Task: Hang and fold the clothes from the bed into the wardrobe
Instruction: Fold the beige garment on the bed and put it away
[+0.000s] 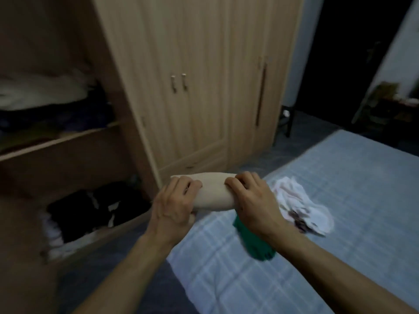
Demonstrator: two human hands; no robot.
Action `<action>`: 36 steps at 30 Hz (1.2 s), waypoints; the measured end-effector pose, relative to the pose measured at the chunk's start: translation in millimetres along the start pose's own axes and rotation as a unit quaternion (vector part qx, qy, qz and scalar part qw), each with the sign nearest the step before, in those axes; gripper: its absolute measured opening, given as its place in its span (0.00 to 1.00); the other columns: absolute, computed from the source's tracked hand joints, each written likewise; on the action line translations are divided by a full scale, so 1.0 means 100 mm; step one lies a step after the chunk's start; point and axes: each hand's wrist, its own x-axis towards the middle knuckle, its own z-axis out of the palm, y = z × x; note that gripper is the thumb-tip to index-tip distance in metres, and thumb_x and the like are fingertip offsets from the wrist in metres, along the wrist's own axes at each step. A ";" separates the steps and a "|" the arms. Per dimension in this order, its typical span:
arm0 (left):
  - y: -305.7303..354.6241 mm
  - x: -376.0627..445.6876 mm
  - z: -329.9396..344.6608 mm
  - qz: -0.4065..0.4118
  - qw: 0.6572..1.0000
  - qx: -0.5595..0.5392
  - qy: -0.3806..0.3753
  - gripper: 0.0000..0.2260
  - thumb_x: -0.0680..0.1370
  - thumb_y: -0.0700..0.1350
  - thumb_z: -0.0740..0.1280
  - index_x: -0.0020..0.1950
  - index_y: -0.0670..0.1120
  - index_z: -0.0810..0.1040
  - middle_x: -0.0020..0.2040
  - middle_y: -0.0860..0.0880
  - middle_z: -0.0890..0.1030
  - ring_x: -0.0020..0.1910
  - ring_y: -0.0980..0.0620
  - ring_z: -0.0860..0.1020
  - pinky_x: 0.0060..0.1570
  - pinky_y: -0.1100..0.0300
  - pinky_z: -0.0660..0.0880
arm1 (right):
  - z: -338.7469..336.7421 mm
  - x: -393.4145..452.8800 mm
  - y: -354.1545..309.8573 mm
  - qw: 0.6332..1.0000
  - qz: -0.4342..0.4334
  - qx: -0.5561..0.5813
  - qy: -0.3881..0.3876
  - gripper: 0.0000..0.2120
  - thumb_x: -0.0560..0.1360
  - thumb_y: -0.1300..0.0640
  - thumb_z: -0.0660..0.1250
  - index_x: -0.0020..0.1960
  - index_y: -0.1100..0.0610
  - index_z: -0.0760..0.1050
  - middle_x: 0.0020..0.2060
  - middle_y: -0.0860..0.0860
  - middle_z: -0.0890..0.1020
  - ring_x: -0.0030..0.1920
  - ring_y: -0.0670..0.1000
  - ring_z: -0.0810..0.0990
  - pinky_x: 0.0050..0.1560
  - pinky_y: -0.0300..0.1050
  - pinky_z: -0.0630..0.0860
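Observation:
A folded beige garment (213, 193) is held in the air between the bed and the wardrobe. My left hand (174, 205) grips its left end and my right hand (254, 198) grips its right end. Below my right wrist a green garment (254, 241) lies on the bed (340, 200), which has a pale blue checked cover. A crumpled white garment (301, 205) with a dark print lies to the right of my hands. The wooden wardrobe (204, 87) stands behind, its left section open with shelves (61, 141).
Folded clothes fill the open shelves: white and dark ones (45, 96) on the upper shelf, black ones (95, 207) at the bottom. The middle and right wardrobe doors (179, 82) are closed. A narrow strip of blue floor (127, 264) runs between bed and wardrobe.

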 end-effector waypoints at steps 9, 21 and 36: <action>-1.10 -0.92 -0.83 -0.138 0.983 0.119 0.002 0.25 0.60 0.37 0.76 0.57 0.42 0.80 0.52 0.42 0.80 0.49 0.39 0.80 0.37 0.49 0.78 | 0.40 0.95 -1.38 0.979 -0.193 0.052 -0.038 0.25 0.65 0.59 0.74 0.61 0.55 0.75 0.52 0.54 0.76 0.49 0.57 0.75 0.43 0.53 0.75; -2.62 -1.88 -1.75 -0.161 0.966 0.198 0.051 0.26 0.60 0.40 0.79 0.57 0.42 0.80 0.50 0.44 0.81 0.47 0.42 0.81 0.37 0.50 0.78 | 0.87 1.79 -3.21 0.948 -0.309 0.069 -0.038 0.29 0.63 0.52 0.75 0.63 0.54 0.73 0.53 0.53 0.75 0.50 0.56 0.75 0.43 0.51 0.76; -4.14 -2.07 -1.72 -0.174 0.969 0.157 0.077 0.38 0.58 0.40 0.82 0.66 0.43 0.73 0.57 0.46 0.77 0.56 0.48 0.72 0.48 0.53 0.80 | 1.41 2.98 -4.15 0.938 -0.344 0.042 -0.023 0.34 0.56 0.60 0.76 0.62 0.53 0.75 0.54 0.53 0.76 0.51 0.58 0.76 0.42 0.51 0.74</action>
